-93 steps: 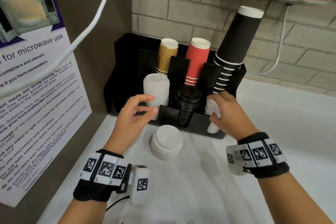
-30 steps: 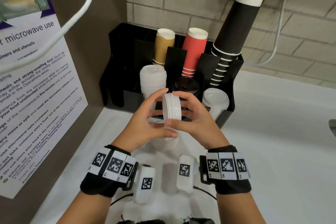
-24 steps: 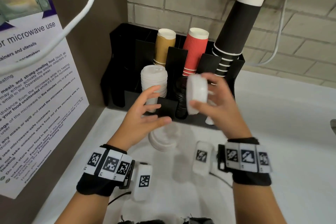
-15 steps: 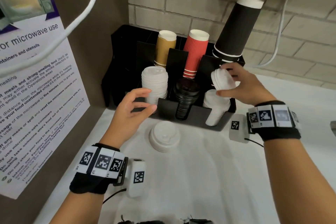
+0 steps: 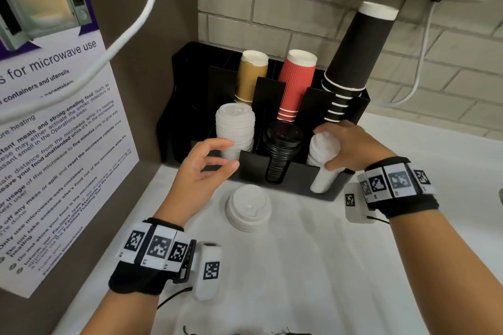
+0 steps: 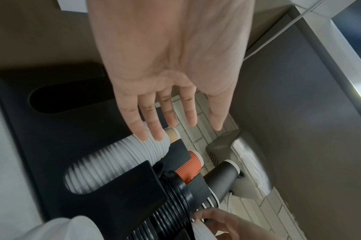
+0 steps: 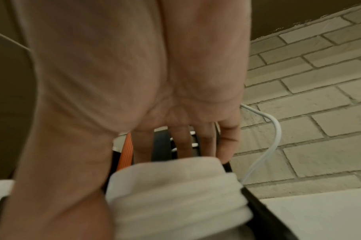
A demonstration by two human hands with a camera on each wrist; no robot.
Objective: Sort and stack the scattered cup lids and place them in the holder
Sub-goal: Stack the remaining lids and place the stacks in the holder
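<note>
Most lids are already sorted in the black holder (image 5: 275,171): a tall white stack (image 5: 235,128) at left, black lids (image 5: 281,149) in the middle. A right-slot white stack (image 5: 324,160) is being pressed down by the right hand (image 5: 345,144), fingers curled round its top. The left hand (image 5: 204,168) is held loose, fingers apart, nothing gripped. Approx. one small pile (image 5: 249,207) is left on the bench (image 5: 313,266), just in front of the holder, not yet placed.

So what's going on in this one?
A person is sorting cup lids into a black holder. The right hand grips the top of the white lid stack in the right front slot. The left hand hovers open by the left slot. A short lid pile sits on the counter.
</note>
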